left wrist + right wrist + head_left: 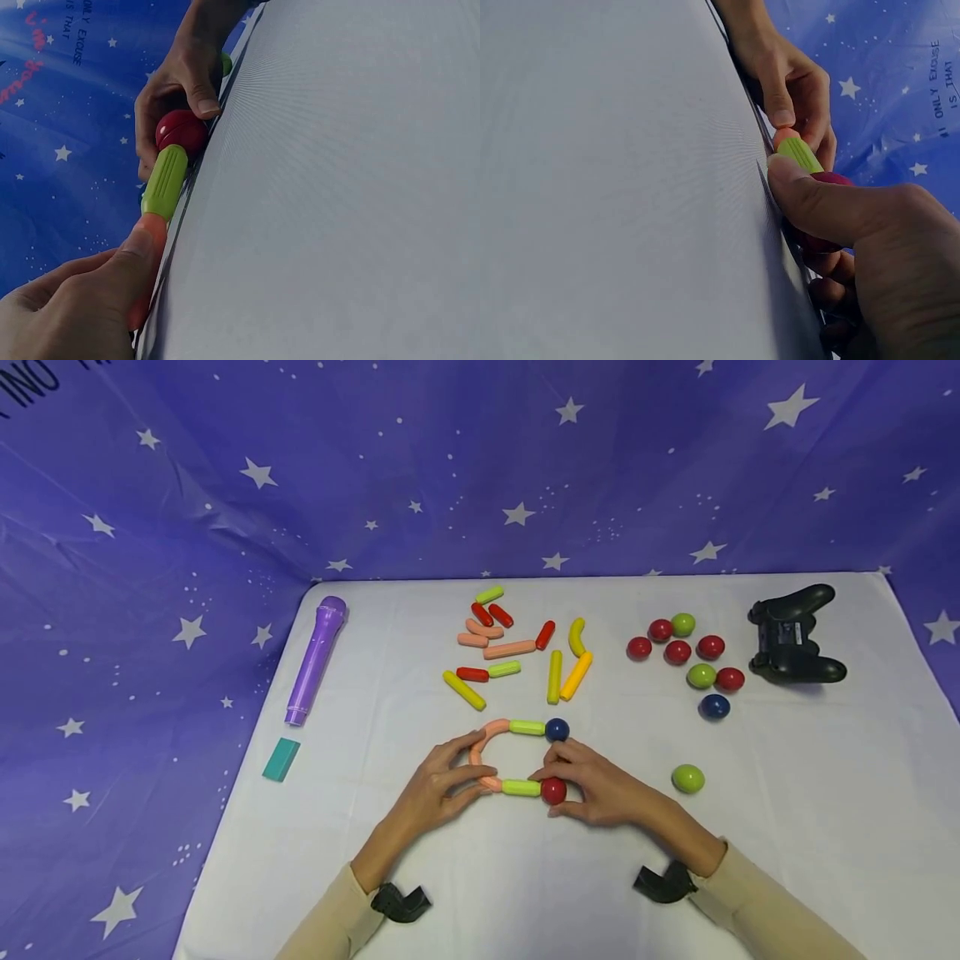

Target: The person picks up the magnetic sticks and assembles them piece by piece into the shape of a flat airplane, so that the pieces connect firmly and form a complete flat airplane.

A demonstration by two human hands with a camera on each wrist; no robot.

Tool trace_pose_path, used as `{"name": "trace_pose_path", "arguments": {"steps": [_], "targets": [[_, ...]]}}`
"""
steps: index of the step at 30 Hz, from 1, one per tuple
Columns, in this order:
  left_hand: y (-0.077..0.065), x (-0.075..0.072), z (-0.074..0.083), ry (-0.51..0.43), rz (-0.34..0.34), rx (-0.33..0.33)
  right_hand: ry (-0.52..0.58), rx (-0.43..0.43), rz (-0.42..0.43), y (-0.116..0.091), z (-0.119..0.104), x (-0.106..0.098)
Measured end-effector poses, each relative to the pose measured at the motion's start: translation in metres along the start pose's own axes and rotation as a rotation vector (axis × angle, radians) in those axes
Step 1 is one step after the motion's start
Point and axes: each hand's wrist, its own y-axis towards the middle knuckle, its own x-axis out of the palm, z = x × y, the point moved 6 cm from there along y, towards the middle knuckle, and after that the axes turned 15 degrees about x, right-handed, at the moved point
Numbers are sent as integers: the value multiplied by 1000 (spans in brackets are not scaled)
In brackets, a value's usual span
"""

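Note:
A U-shaped chain lies on the white table in the head view. Its bend is salmon-coloured curved sticks (495, 727), with a lime stick (527, 727) and blue ball (557, 730) on the far arm. The near arm has another lime stick (521, 787) and a red ball (553, 791). My left hand (437, 783) pinches the salmon bend between thumb and fingers. With thumb and fingers around it, my right hand (597, 783) holds the red ball. The left wrist view shows the ridged lime stick (165, 180) meeting the red ball (181, 130).
Loose coloured sticks (510, 649) lie beyond the chain. Several red, green and blue balls (677, 652) are grouped at right, with one green ball (687, 779) nearer. A black game controller (795, 635) stands far right. At left lie a purple microphone (317, 660) and a teal block (281, 760).

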Motion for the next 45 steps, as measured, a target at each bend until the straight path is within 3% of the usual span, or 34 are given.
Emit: {"name": "trace_pose_path", "arguments": {"steps": [6,9,12,15,20,22,25,32,36,40,45], "targets": [[1,2,1,4,-13,18,-32,50,111,-19,2,-18],[1,3,2,-2,-16,20,33,110,181,-41,8,-35],[2,2,2,2,-15,25,135,172,194,-68,15,-48],[2,1,1,4,-14,33,171,240,212,-95,24,-60],[3,1,1,8,-24,29,39,380,278,-127,40,-81],[3,0,1,12,-24,22,-19,411,278,-130,47,-87],[0,-1,0,10,-24,10,-52,391,284,-129,59,-94],[-2,-1,-1,4,-18,0,-20,305,276,-111,78,-105],[-1,1,0,-3,-19,2,-36,374,272,-112,88,-115],[0,2,1,-3,-26,2,-107,451,361,-126,104,-131],[1,1,1,2,-22,-8,-167,466,425,-127,127,-144]]}}
